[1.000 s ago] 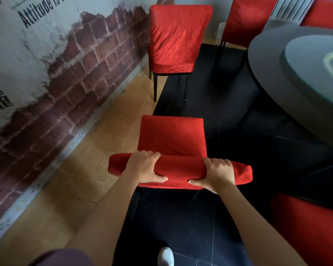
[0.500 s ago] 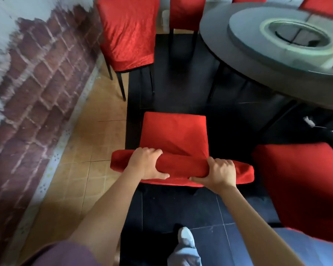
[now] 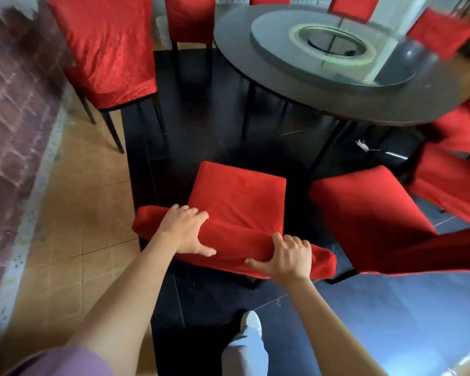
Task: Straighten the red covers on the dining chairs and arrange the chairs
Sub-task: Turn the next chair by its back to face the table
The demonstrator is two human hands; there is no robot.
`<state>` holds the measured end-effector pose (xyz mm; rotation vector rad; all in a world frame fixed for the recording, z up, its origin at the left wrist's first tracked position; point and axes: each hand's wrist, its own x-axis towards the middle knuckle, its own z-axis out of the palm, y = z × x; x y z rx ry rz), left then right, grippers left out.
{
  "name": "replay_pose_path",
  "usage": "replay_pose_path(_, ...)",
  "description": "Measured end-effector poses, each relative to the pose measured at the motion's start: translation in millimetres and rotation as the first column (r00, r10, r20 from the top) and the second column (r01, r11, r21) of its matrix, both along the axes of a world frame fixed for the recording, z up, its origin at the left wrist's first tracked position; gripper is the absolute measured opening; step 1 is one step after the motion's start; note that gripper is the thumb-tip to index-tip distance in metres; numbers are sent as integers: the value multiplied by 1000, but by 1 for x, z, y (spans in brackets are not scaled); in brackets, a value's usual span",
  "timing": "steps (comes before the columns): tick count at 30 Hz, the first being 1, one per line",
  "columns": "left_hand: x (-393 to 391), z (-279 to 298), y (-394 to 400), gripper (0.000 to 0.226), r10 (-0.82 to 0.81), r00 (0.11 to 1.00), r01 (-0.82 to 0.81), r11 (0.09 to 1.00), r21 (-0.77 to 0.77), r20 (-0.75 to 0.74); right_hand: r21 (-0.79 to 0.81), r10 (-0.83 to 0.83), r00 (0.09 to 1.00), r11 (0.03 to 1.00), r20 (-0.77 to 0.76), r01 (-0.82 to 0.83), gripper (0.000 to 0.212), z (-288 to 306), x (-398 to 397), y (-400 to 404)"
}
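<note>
Beside the round table [image 3: 296, 85] at upper right, you are clamping your left hand [image 3: 185, 230] and right hand [image 3: 285, 256] over the chair [image 3: 239, 202] back at frame centre, so be steering it squarely tableward, clearing the neighbouring chair [image 3: 364, 210].

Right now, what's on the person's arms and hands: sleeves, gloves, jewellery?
Both hands are bare: no gloves, rings or watch visible on the left hand or right hand. Forearms are uncovered. A mauve short sleeve shows at the left upper arm; the right sleeve is out of view.
</note>
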<state>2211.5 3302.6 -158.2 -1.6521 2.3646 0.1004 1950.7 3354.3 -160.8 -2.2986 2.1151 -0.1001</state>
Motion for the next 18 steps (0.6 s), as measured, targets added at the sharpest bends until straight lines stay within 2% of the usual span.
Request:
replay_pose_path(7, -4, 0, -43, 110, -16, 1000, 16, 1000, 8, 11, -12, -24, 1000, 1000, 14, 24, 82, 1, -1, -40)
replay_pose_path(11, -12, 1, -81, 107, -24, 999, 23, 999, 35, 21, 9, -30, 999, 1000, 19, 30, 88, -2, -9, -77)
replay_pose_path(18, -22, 1, -157, 108, -35, 999, 34, 999, 39, 13, -54, -31, 1000, 998, 5, 31, 89, -4, -19, -149)
